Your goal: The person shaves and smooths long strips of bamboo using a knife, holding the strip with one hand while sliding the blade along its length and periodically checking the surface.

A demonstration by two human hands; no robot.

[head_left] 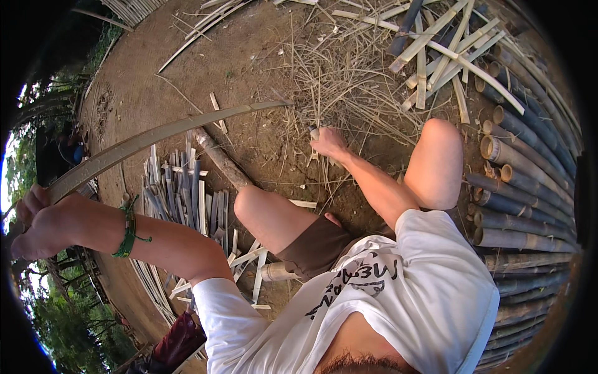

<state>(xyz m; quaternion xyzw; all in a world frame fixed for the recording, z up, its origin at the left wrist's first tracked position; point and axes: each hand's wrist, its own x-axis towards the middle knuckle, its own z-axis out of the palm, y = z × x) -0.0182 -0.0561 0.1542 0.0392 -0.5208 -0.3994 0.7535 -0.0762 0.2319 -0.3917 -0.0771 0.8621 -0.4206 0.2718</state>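
Note:
A long, flat bamboo strip [149,137] arcs from the far left to the middle of the view. Raised at the left edge, my left hand [47,224] has its fingers wrapped round the near end. My right hand [330,144] is closed between my knees on a handle with a dark collar, seemingly a knife [313,130]. Its thin blade, hard to make out, appears to point up and left to the strip's far tip. Whether blade and strip touch, I cannot tell.
Curly shavings [342,75] litter the dirt ahead. Split bamboo strips [455,59] lie crossed at the upper right, beside stacked bamboo poles [523,168]. By my left knee are a bundle of split pieces [187,193] and a thick stick [221,159].

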